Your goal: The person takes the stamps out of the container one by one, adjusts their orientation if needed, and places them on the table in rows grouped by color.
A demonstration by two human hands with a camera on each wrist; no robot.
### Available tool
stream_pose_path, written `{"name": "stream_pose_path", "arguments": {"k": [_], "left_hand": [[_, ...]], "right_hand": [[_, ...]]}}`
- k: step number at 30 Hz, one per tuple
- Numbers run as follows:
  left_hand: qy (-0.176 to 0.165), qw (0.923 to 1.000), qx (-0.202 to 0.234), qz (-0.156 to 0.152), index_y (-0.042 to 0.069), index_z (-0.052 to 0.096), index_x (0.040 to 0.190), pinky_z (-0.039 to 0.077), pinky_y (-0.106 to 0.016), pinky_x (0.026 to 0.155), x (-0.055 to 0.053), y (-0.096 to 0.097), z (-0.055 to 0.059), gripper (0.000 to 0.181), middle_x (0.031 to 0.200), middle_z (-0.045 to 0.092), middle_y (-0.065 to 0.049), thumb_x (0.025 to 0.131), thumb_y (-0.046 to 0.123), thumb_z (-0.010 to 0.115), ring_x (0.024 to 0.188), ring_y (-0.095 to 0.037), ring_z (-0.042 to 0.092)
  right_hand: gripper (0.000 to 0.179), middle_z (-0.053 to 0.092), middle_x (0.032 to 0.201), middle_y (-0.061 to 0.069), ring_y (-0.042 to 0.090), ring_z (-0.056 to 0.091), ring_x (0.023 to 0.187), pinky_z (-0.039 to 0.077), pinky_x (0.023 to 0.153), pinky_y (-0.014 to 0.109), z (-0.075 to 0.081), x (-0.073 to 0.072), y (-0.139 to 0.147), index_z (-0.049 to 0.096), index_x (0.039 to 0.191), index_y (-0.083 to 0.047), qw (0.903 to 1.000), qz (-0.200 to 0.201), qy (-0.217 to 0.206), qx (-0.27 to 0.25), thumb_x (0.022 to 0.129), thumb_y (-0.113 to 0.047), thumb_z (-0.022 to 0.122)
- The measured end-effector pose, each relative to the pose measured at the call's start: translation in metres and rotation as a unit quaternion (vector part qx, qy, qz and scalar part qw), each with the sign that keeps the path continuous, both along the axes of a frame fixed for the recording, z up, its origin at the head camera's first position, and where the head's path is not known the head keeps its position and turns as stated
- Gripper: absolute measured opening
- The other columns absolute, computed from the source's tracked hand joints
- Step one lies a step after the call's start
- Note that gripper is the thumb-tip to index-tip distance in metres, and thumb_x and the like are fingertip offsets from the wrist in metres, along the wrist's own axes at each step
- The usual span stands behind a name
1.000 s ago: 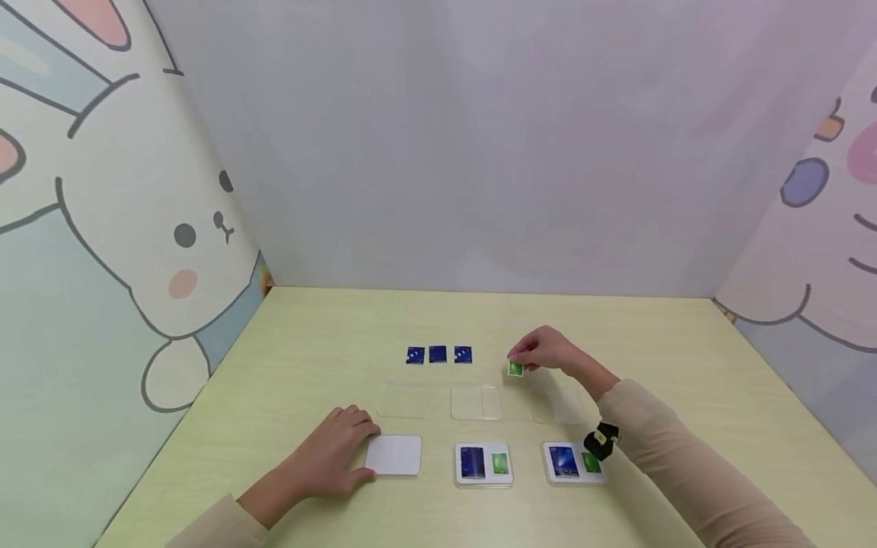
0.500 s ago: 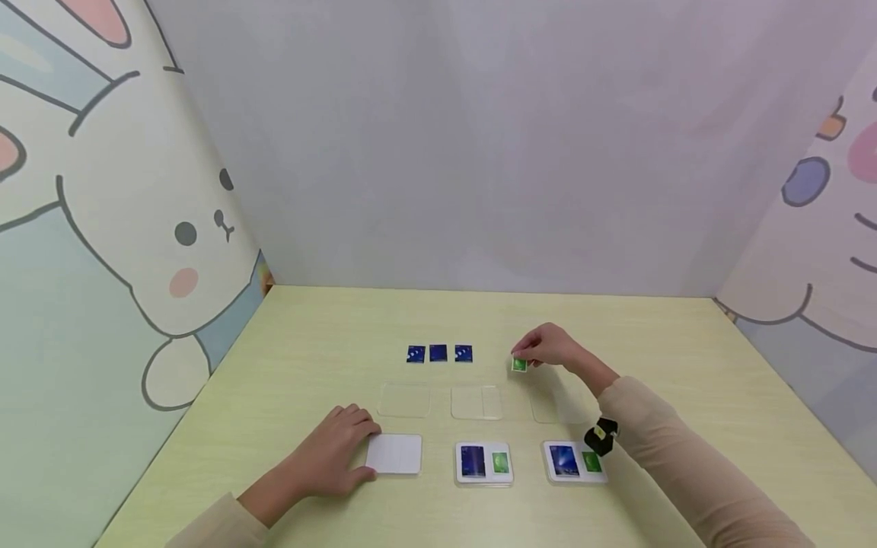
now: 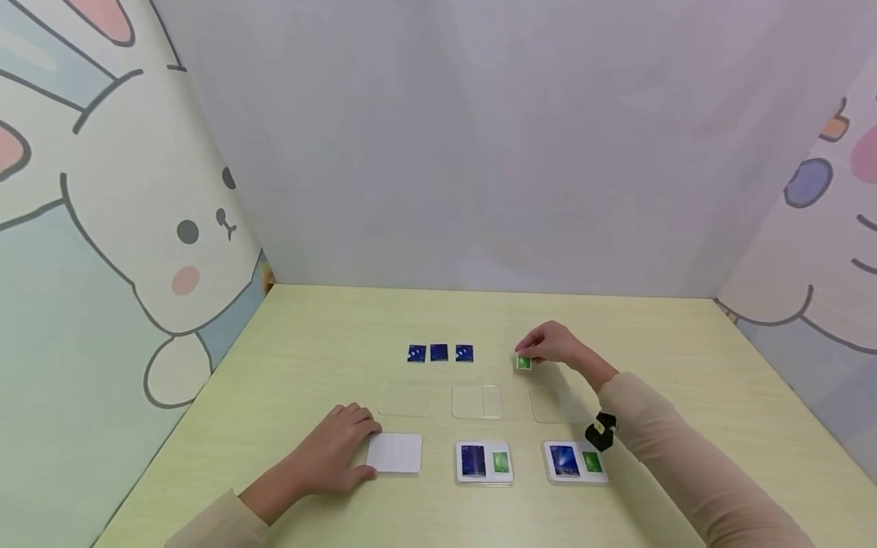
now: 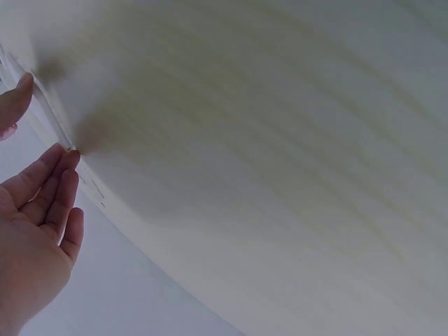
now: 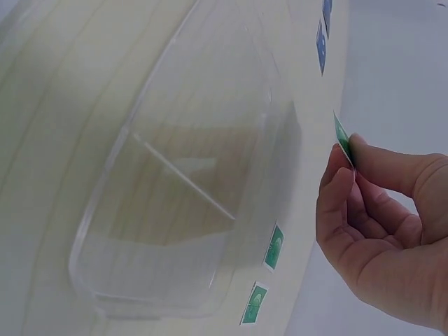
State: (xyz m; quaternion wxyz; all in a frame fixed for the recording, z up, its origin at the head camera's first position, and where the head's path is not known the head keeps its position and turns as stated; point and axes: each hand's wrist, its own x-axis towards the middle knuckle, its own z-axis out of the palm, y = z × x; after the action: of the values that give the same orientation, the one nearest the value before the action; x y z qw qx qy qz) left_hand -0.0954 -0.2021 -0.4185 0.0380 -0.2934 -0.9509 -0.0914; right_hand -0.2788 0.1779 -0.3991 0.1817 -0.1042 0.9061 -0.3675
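Note:
My right hand (image 3: 552, 342) pinches a small green card (image 3: 524, 364) between thumb and fingertips, above the far right of the table. In the right wrist view the green card (image 5: 341, 136) stands tilted, and two more green cards (image 5: 275, 246) lie on the table below. My left hand (image 3: 332, 453) grips the left end of a flat white case (image 3: 395, 454), thumb at the near corner and fingertips at the far one. Between the hands lie a white case (image 3: 483, 463) and a second one (image 3: 574, 463), each with a blue card and a green card in it.
Three small blue cards (image 3: 439, 352) lie in a row farther back. Nearer stand a clear lid (image 3: 404, 400), a divided clear lid (image 3: 476, 402) and another clear lid (image 3: 546, 409) under my right arm. A grey wall (image 3: 479, 152) closes the table's far edge.
My right hand has shifted slightly right and away with the green card in its fingers. My left hand stays on the white case.

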Motion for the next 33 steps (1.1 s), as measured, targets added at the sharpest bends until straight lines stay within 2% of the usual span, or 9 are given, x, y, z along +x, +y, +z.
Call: {"name": "stream_pose_path", "arguments": {"k": [6, 14, 24, 33], "left_hand": [[0.001, 1.0000, 0.000, 0.000, 0.009, 0.069, 0.108, 0.044, -0.035, 0.088, -0.0005, 0.0000, 0.0013, 0.045, 0.104, 0.066, 0.002, 0.074, 0.037, 0.079, 0.096, -0.013, 0.054], [-0.005, 1.0000, -0.002, 0.002, 0.009, 0.069, 0.109, 0.045, -0.036, 0.088, -0.0013, 0.0000, 0.0013, 0.046, 0.105, 0.067, 0.001, 0.074, 0.037, 0.079, 0.097, -0.013, 0.055], [-0.012, 0.9999, -0.001, 0.003, 0.009, 0.069, 0.109, 0.045, -0.037, 0.089, 0.0001, 0.0000, -0.0015, 0.045, 0.106, 0.066, 0.001, 0.075, 0.037, 0.079, 0.098, -0.013, 0.055], [-0.012, 0.9999, -0.002, 0.004, 0.009, 0.069, 0.109, 0.045, -0.037, 0.089, 0.0005, 0.0002, 0.0002, 0.046, 0.106, 0.066, 0.001, 0.075, 0.037, 0.079, 0.098, -0.013, 0.055]], "right_hand": [[0.021, 0.073, 0.084, 0.009, 0.008, 0.059, 0.063, 0.053, 0.064, 0.028, 0.0008, -0.0037, 0.0014, 0.074, 0.101, 0.003, 0.9999, -0.002, 0.006, 0.009, 0.089, -0.014, 0.071], [0.022, 0.074, 0.087, 0.014, 0.010, 0.062, 0.066, 0.055, 0.067, 0.031, -0.0004, -0.0051, 0.0032, 0.073, 0.101, 0.004, 0.9998, 0.010, 0.016, 0.004, 0.089, -0.013, 0.070], [0.021, 0.074, 0.085, 0.013, 0.012, 0.063, 0.067, 0.055, 0.067, 0.032, -0.0016, -0.0059, 0.0060, 0.073, 0.101, 0.004, 0.9997, 0.004, 0.021, 0.009, 0.089, -0.013, 0.070], [0.015, 0.073, 0.079, 0.009, 0.010, 0.060, 0.063, 0.049, 0.060, 0.025, -0.0067, -0.0095, 0.0088, 0.075, 0.095, 0.001, 0.9961, 0.016, 0.073, 0.047, 0.088, -0.012, 0.070]]}}
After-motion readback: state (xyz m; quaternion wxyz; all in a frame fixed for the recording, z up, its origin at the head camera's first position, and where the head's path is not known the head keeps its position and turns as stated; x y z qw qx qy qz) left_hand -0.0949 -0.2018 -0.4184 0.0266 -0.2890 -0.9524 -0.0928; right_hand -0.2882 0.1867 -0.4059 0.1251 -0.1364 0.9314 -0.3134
